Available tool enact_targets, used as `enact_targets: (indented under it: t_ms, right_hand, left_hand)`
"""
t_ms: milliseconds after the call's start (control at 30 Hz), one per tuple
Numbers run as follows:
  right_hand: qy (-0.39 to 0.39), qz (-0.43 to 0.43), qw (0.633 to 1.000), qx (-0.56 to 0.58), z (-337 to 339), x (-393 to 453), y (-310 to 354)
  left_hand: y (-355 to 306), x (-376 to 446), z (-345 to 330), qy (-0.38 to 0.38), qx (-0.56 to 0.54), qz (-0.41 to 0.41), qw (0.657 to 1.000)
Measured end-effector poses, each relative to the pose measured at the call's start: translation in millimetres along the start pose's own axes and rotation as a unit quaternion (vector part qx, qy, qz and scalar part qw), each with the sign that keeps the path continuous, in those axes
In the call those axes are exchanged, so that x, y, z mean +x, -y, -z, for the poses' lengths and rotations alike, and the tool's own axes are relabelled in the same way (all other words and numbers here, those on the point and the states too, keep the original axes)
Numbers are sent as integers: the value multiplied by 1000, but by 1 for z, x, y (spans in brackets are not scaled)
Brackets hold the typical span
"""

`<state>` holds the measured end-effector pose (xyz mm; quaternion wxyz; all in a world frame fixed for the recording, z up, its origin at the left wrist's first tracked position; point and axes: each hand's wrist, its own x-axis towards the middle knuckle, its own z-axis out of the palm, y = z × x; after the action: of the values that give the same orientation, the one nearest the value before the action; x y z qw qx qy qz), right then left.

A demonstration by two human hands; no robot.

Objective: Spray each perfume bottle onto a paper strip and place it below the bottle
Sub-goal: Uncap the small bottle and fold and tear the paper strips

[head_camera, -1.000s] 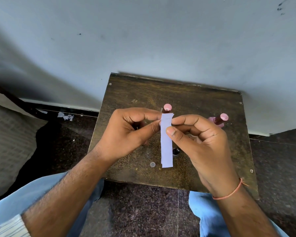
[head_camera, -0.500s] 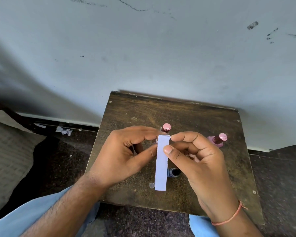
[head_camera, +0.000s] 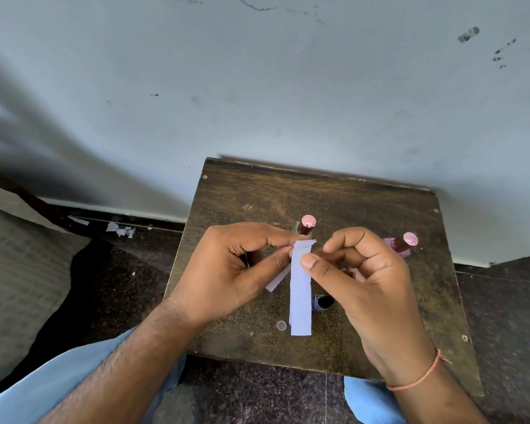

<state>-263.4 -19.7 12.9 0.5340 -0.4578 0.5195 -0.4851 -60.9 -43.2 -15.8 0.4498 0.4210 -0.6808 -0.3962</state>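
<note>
Both hands hold a small stack of white paper strips (head_camera: 300, 295) upright above the wooden table (head_camera: 334, 197). My left hand (head_camera: 242, 270) pinches the top left edge, and one strip (head_camera: 277, 281) splays out to the left below it. My right hand (head_camera: 367, 283) presses its thumb on the front strip near the top. Behind the strips stands a dark perfume bottle with a pink cap (head_camera: 307, 224). A pink bottle with a pink cap (head_camera: 403, 243) stands at the right. A small dark blue bottle (head_camera: 322, 302) sits partly hidden under my right hand.
A small clear cap (head_camera: 281, 325) lies on the table just left of the strips' lower end. A pale wall rises right behind the table. Paper scraps (head_camera: 120, 230) lie on the dark floor at the left. My knees in blue trousers flank the table's near edge.
The view has tilted up, so the table sits lower in the frame. One strip has fanned out to the left from the stack between my fingers.
</note>
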Motion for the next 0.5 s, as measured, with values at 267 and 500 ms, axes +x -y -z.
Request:
enact_targets:
  t_ms: [267,500]
  right_hand:
    - [12,-10,1000,-17,3,-2,4]
    - [19,-30,999,30,3,-3,14]
  left_hand:
    - [-3,0,-1,14,51,-27,998]
    - [-5,-1,-5,-23,135,-72,988]
